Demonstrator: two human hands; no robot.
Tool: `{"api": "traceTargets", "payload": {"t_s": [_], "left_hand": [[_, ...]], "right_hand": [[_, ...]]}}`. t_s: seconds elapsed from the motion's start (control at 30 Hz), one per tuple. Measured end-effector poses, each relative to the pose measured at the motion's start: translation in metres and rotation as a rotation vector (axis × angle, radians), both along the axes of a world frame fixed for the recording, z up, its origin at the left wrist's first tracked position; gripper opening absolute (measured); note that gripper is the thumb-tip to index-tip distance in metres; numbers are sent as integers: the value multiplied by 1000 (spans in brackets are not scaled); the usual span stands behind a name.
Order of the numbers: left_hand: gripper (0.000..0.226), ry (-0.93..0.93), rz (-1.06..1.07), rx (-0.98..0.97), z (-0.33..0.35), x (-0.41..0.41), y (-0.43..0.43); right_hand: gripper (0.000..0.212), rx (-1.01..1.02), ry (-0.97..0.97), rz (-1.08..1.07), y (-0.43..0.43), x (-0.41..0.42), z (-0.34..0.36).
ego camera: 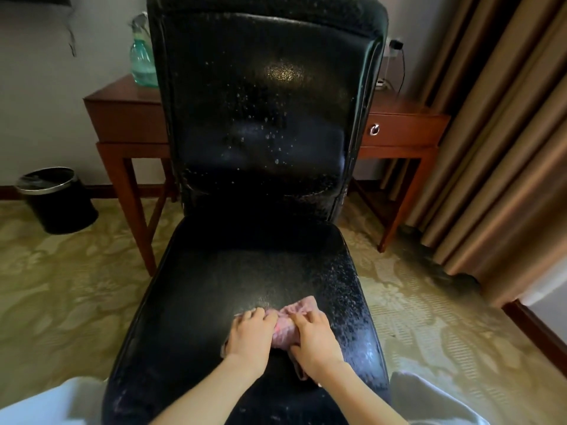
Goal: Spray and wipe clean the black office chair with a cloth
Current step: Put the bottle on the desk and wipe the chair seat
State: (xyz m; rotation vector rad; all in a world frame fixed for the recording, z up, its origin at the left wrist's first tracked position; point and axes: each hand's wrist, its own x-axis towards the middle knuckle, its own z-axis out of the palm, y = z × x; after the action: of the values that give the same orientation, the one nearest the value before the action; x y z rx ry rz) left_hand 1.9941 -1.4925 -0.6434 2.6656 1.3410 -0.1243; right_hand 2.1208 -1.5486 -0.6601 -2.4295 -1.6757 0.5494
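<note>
Palms down, left hand [250, 332], right hand [316, 336], both gripping cloth [287, 328]

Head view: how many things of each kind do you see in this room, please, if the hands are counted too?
chair: 1
cloth: 1
spray bottle: 1
desk: 1
bin: 1
hands: 2, left hand and right hand
Total: 7

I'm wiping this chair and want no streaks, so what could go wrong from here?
Spray droplets on the backrest sit unwiped while the left hand and right hand work the seat; they may run down or dry into spots. The cloth is bunched small between the hands, so it may miss the wet speckles along the seat's right side.
</note>
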Motion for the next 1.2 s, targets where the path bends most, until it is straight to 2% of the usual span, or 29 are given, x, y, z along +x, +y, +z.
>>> {"api": "traceTargets", "payload": {"t_s": [0.37,0.67,0.9,1.03,1.2], "left_hand": [[62,-92,-3,47,-13,39,44],[58,-146,-17,169,-27,137,166],[49,-114,7,194,-30,204,255],[48,-87,7,177,-31,209,266],[51,-79,-65,126,-25,192,231]], "right_hand": [[59,33,-24,-16,43,44,-2],[61,114,-71,-59,163,138,-4],[46,178,-137,-43,254,200,-5],[36,187,-102,-46,264,205,-6],[52,152,-37,-53,228,194,-6]]}}
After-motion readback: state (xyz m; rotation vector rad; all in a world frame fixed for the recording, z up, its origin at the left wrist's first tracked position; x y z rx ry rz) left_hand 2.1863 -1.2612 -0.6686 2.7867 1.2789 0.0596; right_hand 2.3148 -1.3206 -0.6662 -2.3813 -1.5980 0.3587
